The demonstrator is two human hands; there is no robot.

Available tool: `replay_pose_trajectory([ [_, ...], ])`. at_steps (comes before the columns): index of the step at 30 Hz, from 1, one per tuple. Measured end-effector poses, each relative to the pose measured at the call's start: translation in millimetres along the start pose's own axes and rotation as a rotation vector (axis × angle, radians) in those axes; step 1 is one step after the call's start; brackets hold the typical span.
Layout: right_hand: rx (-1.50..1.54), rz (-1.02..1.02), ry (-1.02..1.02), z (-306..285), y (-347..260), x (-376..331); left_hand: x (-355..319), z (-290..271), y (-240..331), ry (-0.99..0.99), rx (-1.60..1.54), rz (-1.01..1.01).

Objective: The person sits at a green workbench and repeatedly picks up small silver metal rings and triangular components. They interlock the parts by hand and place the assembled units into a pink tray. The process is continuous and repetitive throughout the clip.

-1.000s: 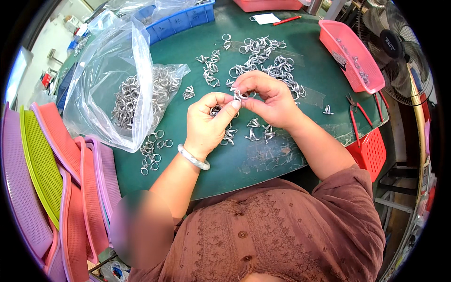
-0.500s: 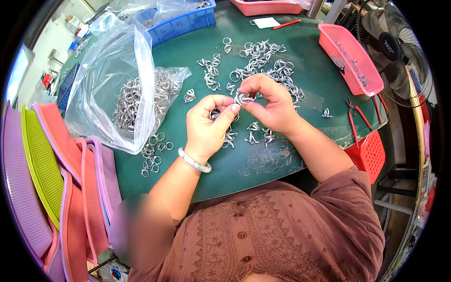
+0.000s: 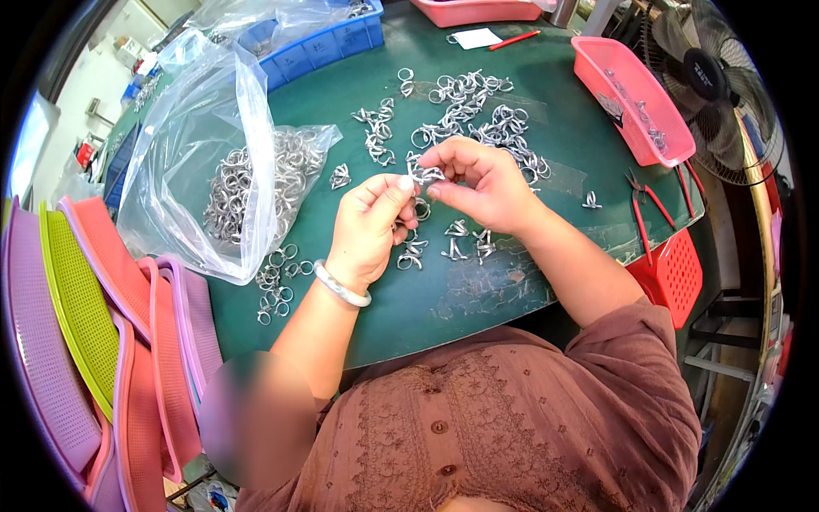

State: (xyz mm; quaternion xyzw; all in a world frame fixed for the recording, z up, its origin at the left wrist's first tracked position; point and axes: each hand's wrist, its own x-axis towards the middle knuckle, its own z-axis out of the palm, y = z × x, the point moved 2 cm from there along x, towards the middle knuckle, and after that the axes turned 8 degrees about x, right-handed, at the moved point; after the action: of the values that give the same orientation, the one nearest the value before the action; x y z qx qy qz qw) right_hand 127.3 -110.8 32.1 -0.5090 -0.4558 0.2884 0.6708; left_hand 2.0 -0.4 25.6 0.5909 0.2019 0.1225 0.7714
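Between both hands, over the green table [image 3: 486, 309], is a silver-coloured metal ring [image 3: 424, 174] with a split, spiky top. My left hand [image 3: 365, 229], a pale bangle at its wrist, pinches it from the left between thumb and forefinger; more rings show beneath its curled fingers. From the right, my right hand [image 3: 490, 189] closes thumb and fingers on the same ring, partly hiding it. Loose rings [image 3: 503, 126] lie heaped beyond my hands. A few more rings [image 3: 455, 241] rest just below them, and another cluster [image 3: 275, 286] lies at the left.
A clear plastic bag [image 3: 256, 196] full of rings lies at the left, beside stacked plastic baskets [image 3: 81, 316]. A blue crate [image 3: 328, 44] stands behind. To the right are a pink basket [image 3: 627, 98], red-handled pliers [image 3: 641, 213], a red basket [image 3: 674, 277] and a fan [image 3: 706, 77].
The ring has turned in my fingers and shifted slightly left. My left thumb now points upward against it, and my right fingers have straightened a little. The whole view has shifted slightly.
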Motion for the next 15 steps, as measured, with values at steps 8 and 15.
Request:
replay_pose_trajectory([
  [8,0.316,0.249,-0.097,-1,-3,1,2,-5,0,-0.087,-0.159,-0.124],
  [15,0.652,0.372,-0.15,-4,8,2,-2,-1,4,-0.167,-0.212,-0.14],
])
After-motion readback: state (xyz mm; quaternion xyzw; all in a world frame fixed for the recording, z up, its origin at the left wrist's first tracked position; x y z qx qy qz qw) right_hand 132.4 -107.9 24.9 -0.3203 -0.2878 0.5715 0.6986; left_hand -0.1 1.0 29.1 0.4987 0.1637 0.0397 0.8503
